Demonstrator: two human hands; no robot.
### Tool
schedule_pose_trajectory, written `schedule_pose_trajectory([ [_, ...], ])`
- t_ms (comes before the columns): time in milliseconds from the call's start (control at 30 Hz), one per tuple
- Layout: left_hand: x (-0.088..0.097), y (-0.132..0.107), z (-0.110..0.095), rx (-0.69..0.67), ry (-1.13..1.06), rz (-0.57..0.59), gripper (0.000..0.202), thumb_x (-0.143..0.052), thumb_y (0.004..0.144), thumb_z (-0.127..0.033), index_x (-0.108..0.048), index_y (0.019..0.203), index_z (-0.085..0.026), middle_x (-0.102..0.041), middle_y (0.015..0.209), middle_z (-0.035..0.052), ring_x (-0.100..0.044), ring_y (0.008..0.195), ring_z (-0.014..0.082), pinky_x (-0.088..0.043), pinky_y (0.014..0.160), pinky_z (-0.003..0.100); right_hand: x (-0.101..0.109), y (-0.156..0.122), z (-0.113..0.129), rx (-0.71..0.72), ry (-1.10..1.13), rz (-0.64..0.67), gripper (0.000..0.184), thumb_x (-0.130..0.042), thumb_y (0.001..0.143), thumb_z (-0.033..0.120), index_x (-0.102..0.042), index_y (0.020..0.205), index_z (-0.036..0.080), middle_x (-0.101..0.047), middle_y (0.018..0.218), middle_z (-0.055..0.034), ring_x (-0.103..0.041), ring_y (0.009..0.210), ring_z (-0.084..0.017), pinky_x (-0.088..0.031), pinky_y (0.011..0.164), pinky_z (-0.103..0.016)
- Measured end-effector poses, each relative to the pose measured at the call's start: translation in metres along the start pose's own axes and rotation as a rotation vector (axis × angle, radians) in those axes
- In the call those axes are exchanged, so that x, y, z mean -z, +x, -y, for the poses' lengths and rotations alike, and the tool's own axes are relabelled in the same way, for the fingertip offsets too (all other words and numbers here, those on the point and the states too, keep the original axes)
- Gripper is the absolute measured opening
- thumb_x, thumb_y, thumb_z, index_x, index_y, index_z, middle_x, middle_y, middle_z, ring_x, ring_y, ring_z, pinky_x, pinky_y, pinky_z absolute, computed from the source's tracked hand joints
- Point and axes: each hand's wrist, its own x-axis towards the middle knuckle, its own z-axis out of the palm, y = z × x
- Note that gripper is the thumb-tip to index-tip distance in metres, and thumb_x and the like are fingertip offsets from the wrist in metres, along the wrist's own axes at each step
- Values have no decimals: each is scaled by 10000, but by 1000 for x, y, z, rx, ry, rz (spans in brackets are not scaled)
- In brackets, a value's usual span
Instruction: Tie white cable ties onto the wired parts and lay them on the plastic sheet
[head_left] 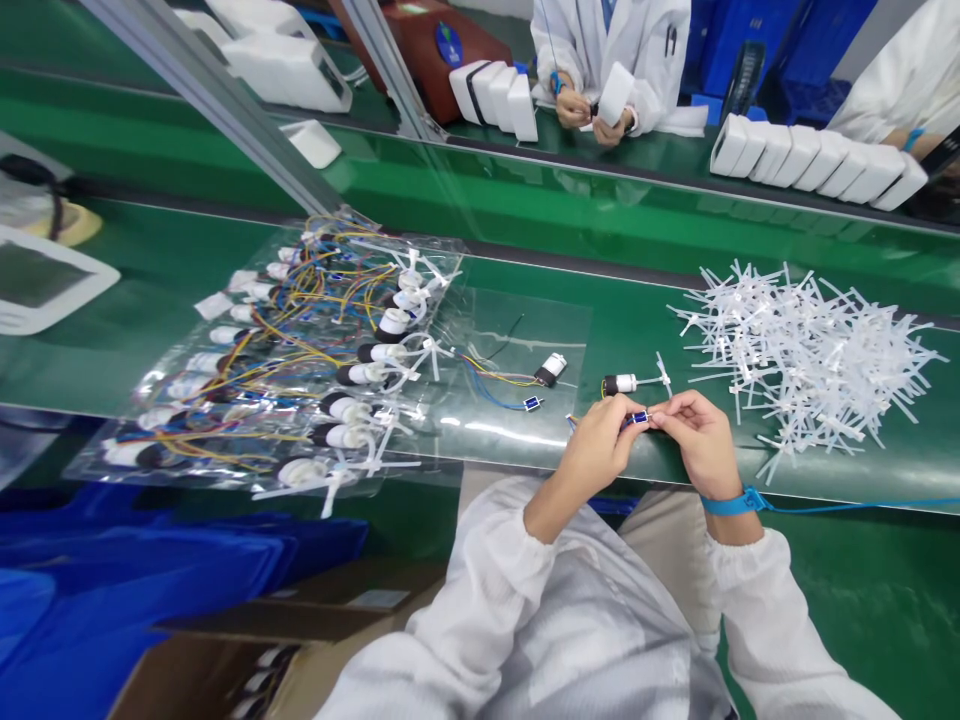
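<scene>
My left hand (600,437) is closed on a small blue solenoid valve (637,418) with a metal frame, and thin wires come out near its left side. Pinched together at the valve's right end are the fingers of my right hand (699,437); what lies between them is too small to make out. Just beyond my hands rests a black-and-white mini pump (620,384), with a white branched tube piece (664,375) at its end. Left of it lies another pump (552,368), wired to a second blue valve (532,404).
A heap of white branched tube pieces (810,350) covers the right side of the green bench. To the left, several wired pumps (360,372) lie on clear plastic bags (180,385). A blue wrist cord (847,506) runs rightward. Across the bench, a co-worker's hands (592,115) hold a white part.
</scene>
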Motion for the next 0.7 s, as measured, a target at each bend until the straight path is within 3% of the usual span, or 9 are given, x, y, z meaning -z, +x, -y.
schedule_pose_trajectory([
  [233,1,-2,-3,6,-17,2,106,-614,1133,-300,-686,1125,-223,-791,1067,66,-745,1012,254,-560,932,367,1,-2,0,39,-19,17,308,-975,845,382,-692,883,266,-844,971,-34,-813,944,-240,-660,920,-385],
  [433,3,-3,-5,46,-25,7,100,-614,1126,-297,-687,1148,-232,-792,1075,61,-749,994,253,-561,913,366,-2,-3,3,42,-91,20,335,-946,872,437,-800,1122,269,-843,975,-47,-814,905,-244,-679,917,-407],
  [700,3,-4,-4,75,2,-19,121,-590,1133,-306,-670,1179,-227,-786,1124,73,-747,1060,256,-574,967,384,-3,-6,6,61,-235,57,228,-835,976,474,-840,1013,249,-828,923,-35,-775,704,-189,-660,741,-327],
])
